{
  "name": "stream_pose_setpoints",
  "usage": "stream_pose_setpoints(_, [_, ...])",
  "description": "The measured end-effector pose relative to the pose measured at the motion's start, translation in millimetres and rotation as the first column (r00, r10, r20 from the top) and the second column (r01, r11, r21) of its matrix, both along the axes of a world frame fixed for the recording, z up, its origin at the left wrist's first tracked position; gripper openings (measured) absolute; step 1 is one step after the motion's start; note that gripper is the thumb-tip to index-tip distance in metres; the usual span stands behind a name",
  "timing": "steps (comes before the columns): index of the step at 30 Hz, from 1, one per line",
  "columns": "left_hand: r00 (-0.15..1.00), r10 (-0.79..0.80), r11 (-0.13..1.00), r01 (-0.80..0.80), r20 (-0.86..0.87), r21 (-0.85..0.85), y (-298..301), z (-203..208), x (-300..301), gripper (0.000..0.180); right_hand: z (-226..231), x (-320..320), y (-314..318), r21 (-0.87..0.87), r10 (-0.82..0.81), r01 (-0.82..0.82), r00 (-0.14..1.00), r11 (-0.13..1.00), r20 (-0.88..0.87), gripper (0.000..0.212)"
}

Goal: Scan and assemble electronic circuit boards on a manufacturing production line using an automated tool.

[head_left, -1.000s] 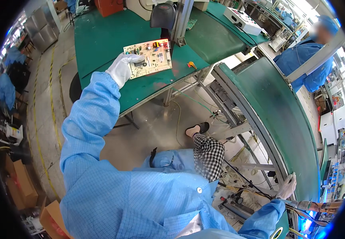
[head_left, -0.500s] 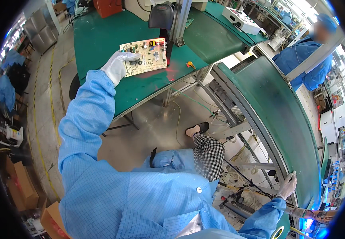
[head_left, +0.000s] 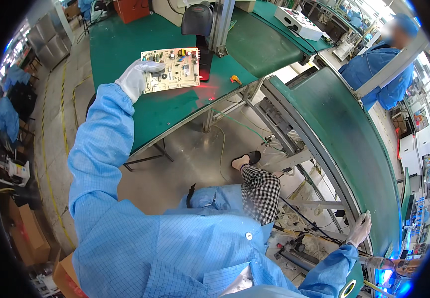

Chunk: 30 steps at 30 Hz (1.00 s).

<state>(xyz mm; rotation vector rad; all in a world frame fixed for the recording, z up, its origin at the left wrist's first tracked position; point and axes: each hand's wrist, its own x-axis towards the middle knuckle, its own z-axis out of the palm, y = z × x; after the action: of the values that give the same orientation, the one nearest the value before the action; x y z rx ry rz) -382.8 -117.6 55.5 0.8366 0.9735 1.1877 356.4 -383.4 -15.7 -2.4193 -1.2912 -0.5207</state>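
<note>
In my gloved left hand point(head_left: 134, 79) is a populated circuit board point(head_left: 175, 74), cream-coloured, gripped at its left edge with the thumb on top. The board is above the green table point(head_left: 120, 42), close to a black barcode scanner point(head_left: 197, 21) on a stand. Red light from the scanner falls on the tabletop beside the board's right edge. Far off to the right, my gloved right hand point(head_left: 360, 229) rests on the metal edge of the green conveyor belt point(head_left: 344, 119), fingers stretched out and holding nothing.
A metal post point(head_left: 222, 27) stands right of the scanner. A small orange-yellow object point(head_left: 235, 79) lies near the table corner. Behind the curved conveyor is a person in blue point(head_left: 381, 69). A white box point(head_left: 298, 24) sits at the back. Cables and hoses run below the conveyor.
My left hand has moved the circuit board a little to the left, away from the scanner stand. My right hand has stayed on the conveyor edge.
</note>
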Motion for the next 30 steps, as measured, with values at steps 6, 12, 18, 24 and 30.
stream_pose_setpoints(6, [0.999,-0.021,1.000,0.020,-0.044,-0.009,5,0,-7,0.039,-3,7,-1,-0.026,-0.001,0.001,1.000,1.000,0.004,0.039])
stream_pose_setpoints(12, [0.987,-0.049,0.998,0.056,-0.152,0.040,10,8,-13,0.036,0,0,-1,-0.016,-0.002,0.002,1.000,1.000,-0.001,0.038])
stream_pose_setpoints(18, [0.985,-0.065,0.995,0.075,-0.161,0.058,20,-4,-27,0.032,-2,3,2,-0.012,-0.002,0.002,1.000,1.000,-0.002,0.039])
stream_pose_setpoints(24, [0.996,0.043,0.999,-0.045,-0.073,-0.025,18,2,-16,0.031,0,0,2,-0.023,0.001,-0.001,1.000,1.000,0.008,0.040])
stream_pose_setpoints(30, [0.995,-0.018,0.996,0.027,-0.102,0.087,34,-19,-32,0.032,1,-2,2,-0.039,-0.014,0.014,1.000,0.999,0.000,0.041])
